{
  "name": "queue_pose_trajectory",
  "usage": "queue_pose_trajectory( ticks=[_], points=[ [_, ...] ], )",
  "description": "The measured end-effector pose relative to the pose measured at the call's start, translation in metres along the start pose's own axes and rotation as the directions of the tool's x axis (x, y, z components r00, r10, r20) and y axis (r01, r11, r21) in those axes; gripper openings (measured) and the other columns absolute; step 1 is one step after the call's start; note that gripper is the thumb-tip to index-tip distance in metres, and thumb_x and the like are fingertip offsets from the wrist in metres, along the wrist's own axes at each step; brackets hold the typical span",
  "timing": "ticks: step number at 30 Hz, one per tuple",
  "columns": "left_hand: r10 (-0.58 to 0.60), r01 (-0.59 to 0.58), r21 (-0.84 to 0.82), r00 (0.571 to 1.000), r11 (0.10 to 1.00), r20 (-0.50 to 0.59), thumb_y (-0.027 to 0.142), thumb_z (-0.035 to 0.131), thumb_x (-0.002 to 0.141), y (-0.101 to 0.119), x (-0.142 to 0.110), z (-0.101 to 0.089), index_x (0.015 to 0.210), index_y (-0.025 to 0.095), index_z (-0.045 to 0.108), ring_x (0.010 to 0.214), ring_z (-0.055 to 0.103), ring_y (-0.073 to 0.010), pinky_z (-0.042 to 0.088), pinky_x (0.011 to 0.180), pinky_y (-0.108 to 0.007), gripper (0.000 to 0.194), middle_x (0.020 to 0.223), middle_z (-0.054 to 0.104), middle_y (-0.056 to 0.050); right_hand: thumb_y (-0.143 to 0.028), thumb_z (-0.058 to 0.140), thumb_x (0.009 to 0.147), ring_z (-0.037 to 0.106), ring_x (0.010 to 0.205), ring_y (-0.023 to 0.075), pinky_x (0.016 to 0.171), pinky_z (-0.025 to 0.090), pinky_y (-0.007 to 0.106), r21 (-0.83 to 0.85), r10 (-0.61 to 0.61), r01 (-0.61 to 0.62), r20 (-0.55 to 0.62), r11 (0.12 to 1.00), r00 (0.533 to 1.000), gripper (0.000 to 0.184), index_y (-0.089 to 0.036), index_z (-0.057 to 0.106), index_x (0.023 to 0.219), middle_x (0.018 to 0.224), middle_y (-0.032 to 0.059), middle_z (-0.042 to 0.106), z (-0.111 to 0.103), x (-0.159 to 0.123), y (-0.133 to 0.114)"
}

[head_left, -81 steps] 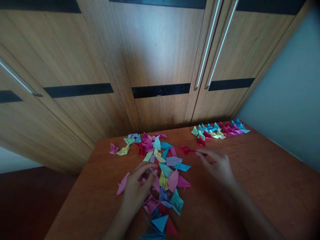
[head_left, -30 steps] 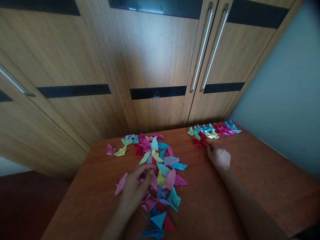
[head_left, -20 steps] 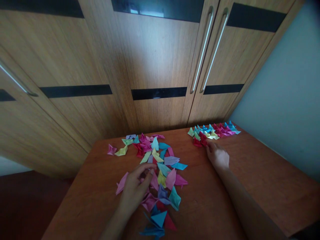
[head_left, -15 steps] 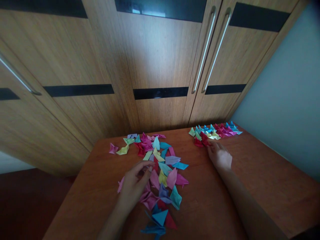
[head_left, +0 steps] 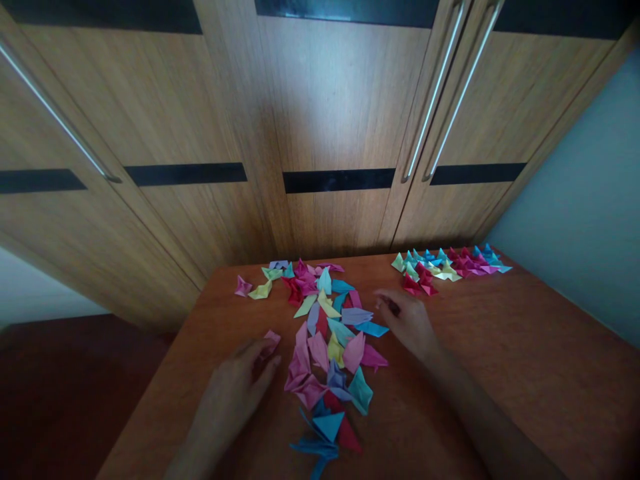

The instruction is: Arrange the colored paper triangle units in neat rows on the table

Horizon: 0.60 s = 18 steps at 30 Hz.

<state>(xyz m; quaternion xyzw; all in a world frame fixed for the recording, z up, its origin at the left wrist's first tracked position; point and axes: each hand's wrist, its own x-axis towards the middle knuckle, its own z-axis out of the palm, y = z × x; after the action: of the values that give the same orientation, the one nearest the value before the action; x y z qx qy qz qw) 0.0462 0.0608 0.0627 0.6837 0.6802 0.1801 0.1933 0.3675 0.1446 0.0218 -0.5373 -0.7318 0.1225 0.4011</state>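
Observation:
My left hand (head_left: 237, 380) is low over the table, left of a loose pile of coloured origami cranes (head_left: 317, 348). Its fingertips are at a pink origami crane (head_left: 271, 339), partly hidden by them; thumb and forefinger stand apart. On the pile's right side hovers my right hand (head_left: 411, 325), fingers loosely curled, a gap showing between thumb and forefinger, with nothing seen in it. Two red origami cranes (head_left: 421, 281) sit at the front of the neat rows of origami cranes (head_left: 463, 262) at the back right.
A reddish-brown wooden table (head_left: 475, 347) carries everything. Behind it stands a wooden wardrobe (head_left: 340, 107) with long metal handles. A pale wall (head_left: 580, 220) borders the right side. Blue cranes (head_left: 320, 443) lie at the pile's near end.
My right hand set a red origami crane beside the other red one at the rows, let go, and came back left toward the pile. My left hand moved left and down to the pink crane.

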Motion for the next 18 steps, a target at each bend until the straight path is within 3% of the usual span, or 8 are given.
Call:
queue_pose_trajectory(
  ticks=[4,8,18],
  points=[
    [0.039,-0.043,0.042,0.995,0.998,0.088,0.038,0.052,0.085,0.011,-0.019,0.012,0.101,0.026,0.066,0.091,0.067,-0.0228,0.049,0.078,-0.031,0.025,0.107,0.071,-0.006,-0.024,0.047,0.087,0.066,0.076,0.0163,0.069,0.051,0.026,0.039,0.020,-0.023,0.080,0.999,0.997,0.024,-0.021,0.069,0.099,0.090,0.0038,0.072,0.018,-0.005,-0.004],
    [0.047,-0.053,0.030,0.986,0.998,0.161,0.027,0.051,0.085,0.016,-0.024,0.022,0.106,0.027,0.064,0.088,0.068,-0.0212,0.049,0.074,-0.029,0.025,0.102,0.072,-0.005,-0.022,0.048,0.086,0.066,0.084,0.0176,0.077,0.051,0.028,0.056,-0.020,0.015,0.092,0.998,0.996,0.024,-0.022,0.068,0.100,0.097,0.0040,0.071,0.021,-0.013,0.000],
    [0.104,-0.105,0.003,0.990,0.994,0.092,0.022,0.043,0.088,0.012,-0.011,0.028,0.106,0.027,0.064,0.099,0.067,-0.0214,0.050,0.084,-0.033,0.028,0.110,0.071,-0.003,-0.021,0.048,0.087,0.066,0.081,0.0167,0.071,0.052,0.027,0.089,-0.033,0.025,0.090,0.996,0.995,0.025,-0.022,0.068,0.102,0.097,0.0045,0.072,0.018,-0.014,-0.003]
  ],
)
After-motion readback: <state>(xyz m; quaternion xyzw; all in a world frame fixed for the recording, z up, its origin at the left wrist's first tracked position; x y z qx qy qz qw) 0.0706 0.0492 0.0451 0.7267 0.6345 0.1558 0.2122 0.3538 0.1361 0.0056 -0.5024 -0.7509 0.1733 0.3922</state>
